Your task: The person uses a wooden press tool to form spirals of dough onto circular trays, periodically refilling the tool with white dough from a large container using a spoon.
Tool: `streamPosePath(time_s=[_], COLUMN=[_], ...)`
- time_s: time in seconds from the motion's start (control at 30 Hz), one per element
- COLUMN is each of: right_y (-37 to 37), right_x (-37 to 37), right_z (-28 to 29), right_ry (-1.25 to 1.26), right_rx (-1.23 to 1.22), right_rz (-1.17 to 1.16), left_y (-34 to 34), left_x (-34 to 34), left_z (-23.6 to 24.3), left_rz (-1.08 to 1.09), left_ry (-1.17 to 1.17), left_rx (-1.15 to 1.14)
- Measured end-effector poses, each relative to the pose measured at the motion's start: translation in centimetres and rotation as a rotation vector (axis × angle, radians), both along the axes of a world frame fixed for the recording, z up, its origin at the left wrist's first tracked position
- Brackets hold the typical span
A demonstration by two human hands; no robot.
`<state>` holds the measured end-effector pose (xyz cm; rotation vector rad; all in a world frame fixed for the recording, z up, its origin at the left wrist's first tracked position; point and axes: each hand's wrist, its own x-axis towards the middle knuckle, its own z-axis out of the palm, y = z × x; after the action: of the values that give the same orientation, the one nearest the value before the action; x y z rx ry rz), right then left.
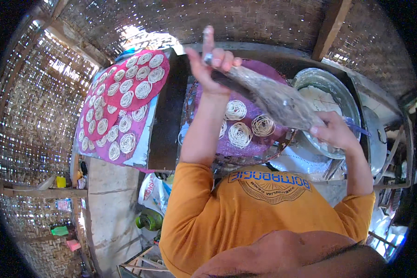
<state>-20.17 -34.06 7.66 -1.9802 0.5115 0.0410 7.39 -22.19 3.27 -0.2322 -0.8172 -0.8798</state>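
Note:
My left hand (pixel 213 62) is raised and grips the narrow top end of a long, dough-smeared clear plastic piping bag (pixel 273 99). My right hand (pixel 333 132) clutches the bag's lower end, beside a metal basin. Under the bag lies a round purple tray (pixel 245 143) with several pale coiled noodle rounds (pixel 240 134) on it. The bag slants from upper left to lower right across the tray.
A metal basin (pixel 343 90) of white dough stands at the right. At the left, pink round trays (pixel 125 88) covered with several coiled rounds lie on a table. A green gas cylinder (pixel 149 220) and a printed sack stand on the floor. Woven bamboo walls surround the place.

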Motion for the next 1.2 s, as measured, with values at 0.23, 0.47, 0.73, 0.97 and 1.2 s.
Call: streamPosePath(time_s=[0.23, 0.47, 0.73, 0.97, 1.2], right_y=[0.5, -0.3, -0.4, -0.8, -1.7], right_x=[-1.2, -3.4, -2.9, -2.8, -3.1], right_z=[-1.2, -2.4, -3.1, -4.6, -4.8], right_ry=[0.083, 0.046, 0.042, -0.096, -0.156], right_rx=[0.137, 0.161, 0.109, 0.102, 0.145], right_rz=[0.037, -0.046, 0.018, -0.068, -0.171], left_y=[1.7, -0.4, -1.0, -0.4, 0.9], left_x=[-1.6, -4.4, -5.5, -8.0, -6.4], left_z=[-1.2, -1.1, -15.4, -9.6, -10.2], left_rz=[0.059, -0.067, 0.151, 0.111, 0.868], left_ry=[0.009, 0.226, -0.848, -0.772, -1.879], left_rx=[0.147, 0.475, 1.282, 1.339, 1.114])
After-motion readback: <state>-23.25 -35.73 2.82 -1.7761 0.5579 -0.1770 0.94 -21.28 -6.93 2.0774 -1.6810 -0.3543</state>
